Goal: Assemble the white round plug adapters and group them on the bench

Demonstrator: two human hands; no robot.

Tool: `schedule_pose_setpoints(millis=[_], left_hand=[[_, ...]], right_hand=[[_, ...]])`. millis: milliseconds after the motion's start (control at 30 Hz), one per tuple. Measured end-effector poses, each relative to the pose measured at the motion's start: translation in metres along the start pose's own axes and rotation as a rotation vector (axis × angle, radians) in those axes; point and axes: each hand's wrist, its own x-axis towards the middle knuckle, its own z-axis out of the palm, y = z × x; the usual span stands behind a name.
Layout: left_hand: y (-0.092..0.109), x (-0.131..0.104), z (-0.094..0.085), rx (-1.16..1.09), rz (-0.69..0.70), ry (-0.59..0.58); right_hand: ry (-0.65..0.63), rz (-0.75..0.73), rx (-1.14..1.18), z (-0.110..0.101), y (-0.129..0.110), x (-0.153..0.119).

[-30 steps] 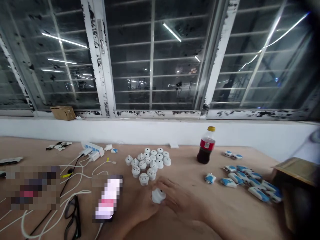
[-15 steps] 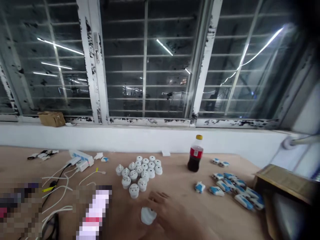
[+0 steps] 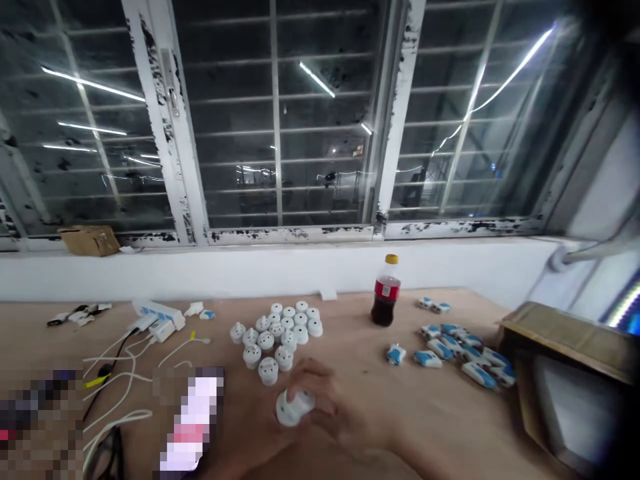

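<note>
A round white plug adapter (image 3: pixel 289 411) is held between my two hands near the front of the table. My right hand (image 3: pixel 323 397) has its fingers curled over the top and right side of the adapter. My left hand (image 3: pixel 253 423) is blurred and closes on the adapter's left edge; its separate fingers are hard to make out. Just beyond my hands stands a cluster of similar white plug adapters (image 3: pixel 268 371), several with prongs pointing up and several with plain round tops showing.
A cola bottle (image 3: pixel 385 293) stands at the back. Several blue-and-white plugs (image 3: pixel 440 349) lie to the right, beside an open cardboard box (image 3: pixel 565 347). On the left are a power strip (image 3: pixel 157 313), white cables (image 3: pixel 127 377) and a blurred-out phone-like screen (image 3: pixel 193 420).
My right fingers have curled onto the white adapter, and my left hand shows more clearly at its other side. The view has shifted slightly.
</note>
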Motion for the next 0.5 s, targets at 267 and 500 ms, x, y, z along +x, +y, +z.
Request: schedule_pose_setpoints(millis=[267,500], left_hand=[[-0.021,-0.008,0.001,0.082,0.082,-0.062],[-0.032,-0.008,0.015,0.209,0.072,0.007]], right_hand=[[0.143,0.406,-0.473,-0.004,0.057,-0.007],[0.291,0.339,-0.557,0.009,0.117,-0.012]])
